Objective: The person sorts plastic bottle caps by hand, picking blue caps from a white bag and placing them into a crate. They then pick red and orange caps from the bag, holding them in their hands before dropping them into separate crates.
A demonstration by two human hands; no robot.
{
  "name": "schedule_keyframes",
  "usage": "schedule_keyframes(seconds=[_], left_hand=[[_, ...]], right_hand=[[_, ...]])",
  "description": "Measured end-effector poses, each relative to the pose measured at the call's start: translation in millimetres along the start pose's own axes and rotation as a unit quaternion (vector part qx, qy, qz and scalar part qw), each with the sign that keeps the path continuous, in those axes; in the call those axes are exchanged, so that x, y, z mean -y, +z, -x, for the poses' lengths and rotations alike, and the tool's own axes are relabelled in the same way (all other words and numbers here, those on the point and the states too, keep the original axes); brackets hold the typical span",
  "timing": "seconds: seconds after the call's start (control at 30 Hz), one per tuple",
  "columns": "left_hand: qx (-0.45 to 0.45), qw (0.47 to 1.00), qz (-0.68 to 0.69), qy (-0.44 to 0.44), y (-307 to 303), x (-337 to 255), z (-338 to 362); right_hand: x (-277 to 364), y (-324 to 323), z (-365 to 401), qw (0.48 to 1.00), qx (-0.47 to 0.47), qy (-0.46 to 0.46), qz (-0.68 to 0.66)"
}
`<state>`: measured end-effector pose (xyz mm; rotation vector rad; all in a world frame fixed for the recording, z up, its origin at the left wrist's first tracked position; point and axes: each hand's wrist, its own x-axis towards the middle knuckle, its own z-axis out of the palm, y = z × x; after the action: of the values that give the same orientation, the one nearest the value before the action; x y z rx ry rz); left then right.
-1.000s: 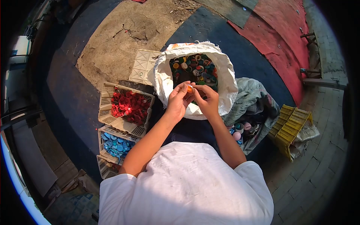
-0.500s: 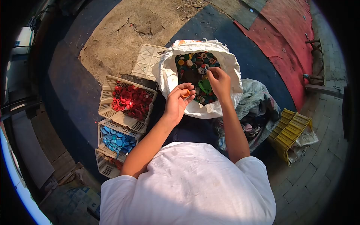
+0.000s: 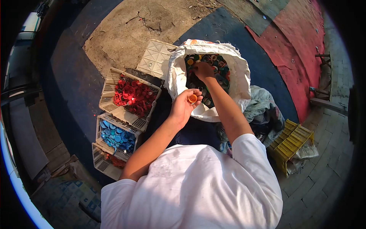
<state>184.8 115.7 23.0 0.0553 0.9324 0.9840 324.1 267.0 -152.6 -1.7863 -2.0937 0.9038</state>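
An orange bottle cap (image 3: 193, 99) rests in the curled fingers of my left hand (image 3: 180, 107), at the near left rim of a white woven sack (image 3: 177, 72). Deep in the sack's mouth, my right hand (image 3: 204, 71) reaches among mixed-coloured bottle caps (image 3: 216, 63). Shadow and the caps obscure its fingertips, so I cannot see whether it grips one.
To the left stand a crate of red caps (image 3: 108, 97), a crate of blue caps (image 3: 100, 133) and a smaller crate (image 3: 102, 162) with orange-red pieces. A grey bag (image 3: 263, 103) and yellow crate (image 3: 289, 141) stand right. An upturned pale crate (image 3: 154, 57) lies behind.
My right hand has moved left and down into the caps. The green cap ring seen in the sack earlier no longer shows. My left hand has turned, still holding the orange cap.
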Motion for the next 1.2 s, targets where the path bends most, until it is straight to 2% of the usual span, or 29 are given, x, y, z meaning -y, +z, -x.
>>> schedule_keyframes(seconds=[0.27,0.47,0.57,0.67,0.87,0.9,1.07,1.17,1.2], left_hand=[[-0.004,1.0,-0.004,-0.007,-3,0,-2],[-0.004,1.0,-0.003,-0.014,-3,-1,-1],[-0.007,1.0,-0.003,-0.012,-1,-2,-2],[-0.003,1.0,-0.008,-0.008,-3,2,-6],[-0.006,1.0,-0.019,-0.002,2,4,-13],[-0.013,1.0,-0.019,-0.002,4,3,-13],[-0.013,1.0,-0.018,-0.009,5,3,-18],[-0.027,0.999,-0.021,-0.004,20,-2,-12],[-0.006,1.0,-0.02,-0.008,19,-1,-13]], right_hand=[[8,25,-13,0.992,-0.01,0.034,0.122],[9,18,-10,0.991,0.002,0.029,0.129],[31,-19,7,0.995,-0.027,0.04,0.084],[22,-38,21,0.995,-0.065,0.061,0.055],[23,-90,72,0.986,-0.081,0.11,-0.099],[14,-86,77,0.978,-0.115,0.077,-0.158],[74,-130,130,0.921,-0.068,0.08,-0.376],[98,-133,153,0.924,-0.038,0.039,-0.38],[105,-138,158,0.945,-0.029,0.028,-0.325]])
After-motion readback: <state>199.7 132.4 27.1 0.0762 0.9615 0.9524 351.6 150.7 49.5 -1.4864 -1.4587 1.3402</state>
